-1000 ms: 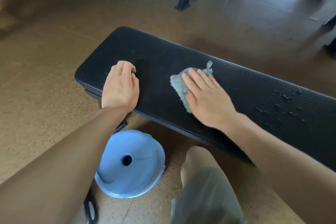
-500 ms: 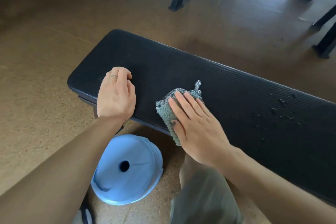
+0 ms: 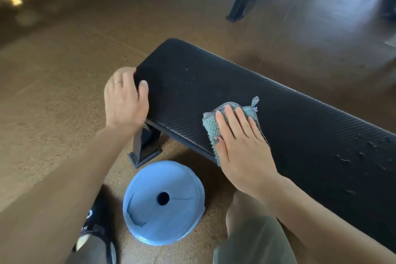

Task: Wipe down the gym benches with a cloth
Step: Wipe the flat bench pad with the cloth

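Cloth (image 3: 216,126) lay flat under my right hand (image 3: 242,150), fingers straight, pressing it onto bench pad (image 3: 300,126). Pad's long axis ran rightward from fingertips; droplets (image 3: 362,154) there. Left hand (image 3: 125,98) gripped pad's end.

the bench (image 3: 246,92) pad is black with a fine diagonal ribbed weave. the cloth (image 3: 211,126) is a dusty teal, nubbly, edged with a grey-and-white mesh check. the round tub (image 3: 162,201) on the floor is pale blue with a dark hole at its centre. the floor (image 3: 64,60) is speckled brown. the shorts (image 3: 252,240) are olive green.
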Action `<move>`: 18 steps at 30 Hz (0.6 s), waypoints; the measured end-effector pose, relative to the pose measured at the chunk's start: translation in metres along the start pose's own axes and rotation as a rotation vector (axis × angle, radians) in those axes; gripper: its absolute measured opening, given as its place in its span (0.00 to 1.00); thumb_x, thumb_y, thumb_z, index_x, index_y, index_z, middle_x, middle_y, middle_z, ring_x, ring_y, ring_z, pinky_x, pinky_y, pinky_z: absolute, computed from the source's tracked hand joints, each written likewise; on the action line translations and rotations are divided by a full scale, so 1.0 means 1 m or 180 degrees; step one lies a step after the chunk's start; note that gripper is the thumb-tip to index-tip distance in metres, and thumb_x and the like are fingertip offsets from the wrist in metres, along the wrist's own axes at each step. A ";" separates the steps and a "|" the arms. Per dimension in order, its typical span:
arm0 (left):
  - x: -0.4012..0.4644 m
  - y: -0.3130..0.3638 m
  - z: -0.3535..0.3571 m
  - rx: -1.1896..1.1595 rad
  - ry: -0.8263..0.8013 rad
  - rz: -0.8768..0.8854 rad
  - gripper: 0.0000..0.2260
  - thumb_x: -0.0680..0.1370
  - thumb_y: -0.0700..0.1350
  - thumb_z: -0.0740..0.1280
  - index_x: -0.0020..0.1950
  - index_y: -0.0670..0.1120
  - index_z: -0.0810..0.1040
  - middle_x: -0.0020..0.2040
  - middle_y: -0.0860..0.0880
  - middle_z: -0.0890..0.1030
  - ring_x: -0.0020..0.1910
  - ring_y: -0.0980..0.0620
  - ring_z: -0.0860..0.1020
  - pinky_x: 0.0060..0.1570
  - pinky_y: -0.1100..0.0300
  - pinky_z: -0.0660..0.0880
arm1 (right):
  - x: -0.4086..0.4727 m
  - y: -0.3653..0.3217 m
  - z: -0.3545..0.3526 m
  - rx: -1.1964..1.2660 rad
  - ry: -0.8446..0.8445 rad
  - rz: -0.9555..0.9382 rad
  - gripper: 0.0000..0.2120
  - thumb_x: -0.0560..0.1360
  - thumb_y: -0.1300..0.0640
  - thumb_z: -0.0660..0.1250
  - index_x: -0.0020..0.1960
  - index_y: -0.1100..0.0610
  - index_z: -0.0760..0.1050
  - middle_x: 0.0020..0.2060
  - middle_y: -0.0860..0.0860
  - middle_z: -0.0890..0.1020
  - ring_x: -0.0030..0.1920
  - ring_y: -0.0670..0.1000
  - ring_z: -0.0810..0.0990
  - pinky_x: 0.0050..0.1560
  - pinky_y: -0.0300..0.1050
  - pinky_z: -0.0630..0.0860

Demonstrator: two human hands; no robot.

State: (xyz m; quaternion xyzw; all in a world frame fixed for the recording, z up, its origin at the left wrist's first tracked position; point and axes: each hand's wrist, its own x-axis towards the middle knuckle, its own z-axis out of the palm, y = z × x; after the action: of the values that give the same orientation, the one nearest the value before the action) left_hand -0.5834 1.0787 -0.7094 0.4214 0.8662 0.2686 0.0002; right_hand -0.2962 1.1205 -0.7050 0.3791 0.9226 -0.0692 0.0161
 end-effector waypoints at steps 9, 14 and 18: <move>0.012 -0.021 0.002 -0.2332 -0.0375 -0.1851 0.19 0.87 0.49 0.50 0.71 0.48 0.74 0.65 0.49 0.76 0.62 0.51 0.72 0.59 0.57 0.66 | 0.129 -0.043 -0.003 0.0044 -0.0030 -0.0643 0.29 0.85 0.47 0.40 0.84 0.54 0.48 0.84 0.54 0.51 0.83 0.55 0.47 0.82 0.53 0.44; 0.009 -0.021 -0.001 -0.2460 -0.0359 -0.1885 0.18 0.86 0.48 0.51 0.70 0.48 0.75 0.63 0.52 0.77 0.62 0.52 0.73 0.61 0.58 0.66 | 0.163 -0.075 -0.010 0.0097 -0.0162 -0.0559 0.28 0.87 0.49 0.42 0.84 0.55 0.45 0.84 0.54 0.46 0.83 0.55 0.43 0.82 0.54 0.43; 0.009 -0.028 -0.003 -0.2893 -0.0603 -0.2107 0.19 0.84 0.54 0.52 0.67 0.54 0.79 0.65 0.53 0.80 0.65 0.52 0.76 0.67 0.54 0.69 | 0.082 -0.058 -0.003 -0.0287 -0.0123 -0.1033 0.29 0.86 0.46 0.43 0.84 0.53 0.48 0.84 0.53 0.51 0.83 0.53 0.48 0.82 0.53 0.49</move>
State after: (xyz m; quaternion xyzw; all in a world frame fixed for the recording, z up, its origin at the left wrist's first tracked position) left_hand -0.6104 1.0703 -0.7176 0.1073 0.7456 0.5609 0.3433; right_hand -0.3955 1.1375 -0.7017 0.2226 0.9734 -0.0367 0.0395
